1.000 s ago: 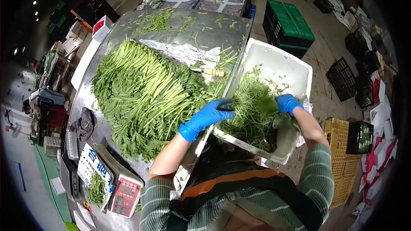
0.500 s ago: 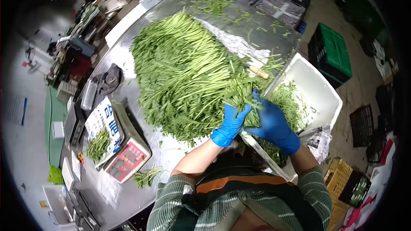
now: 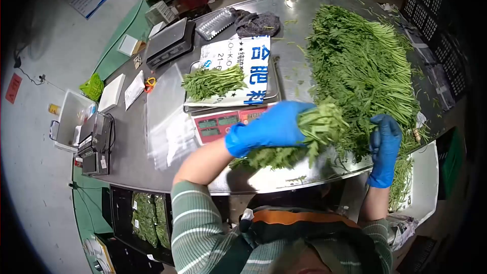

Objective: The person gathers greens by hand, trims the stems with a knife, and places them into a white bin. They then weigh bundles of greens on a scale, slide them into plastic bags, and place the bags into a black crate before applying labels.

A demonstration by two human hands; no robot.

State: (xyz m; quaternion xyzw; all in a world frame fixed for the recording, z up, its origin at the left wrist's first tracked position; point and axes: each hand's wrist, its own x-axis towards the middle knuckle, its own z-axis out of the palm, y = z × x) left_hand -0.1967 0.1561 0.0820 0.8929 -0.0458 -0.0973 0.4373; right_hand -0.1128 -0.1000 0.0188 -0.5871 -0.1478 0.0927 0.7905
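Observation:
My left hand [image 3: 276,128], in a blue glove, is closed around a bunch of leafy green stems [image 3: 324,122]. Its cut ends point right and its leaves hang out to the left, over the table edge in front of the scale [image 3: 218,127]. Near the front of the large pile of greens [image 3: 355,71] is my gloved right hand [image 3: 385,147], fingers curled inward; whatever they may hold is hidden. On the scale a white printed sack [image 3: 258,66] lies under a small bunch of greens [image 3: 213,82].
A white bin [image 3: 426,182] with green trimmings stands at the right, a tool's wooden handle [image 3: 417,136] just above it. Plastic bags [image 3: 170,122], orange scissors [image 3: 150,84] and a second scale [image 3: 171,43] lie left. Below the table is a black crate [image 3: 122,218] of packed greens.
My view has swung left toward the scale. My left hand has carried the bunch left, away from the bin. My right hand has come apart from the bunch.

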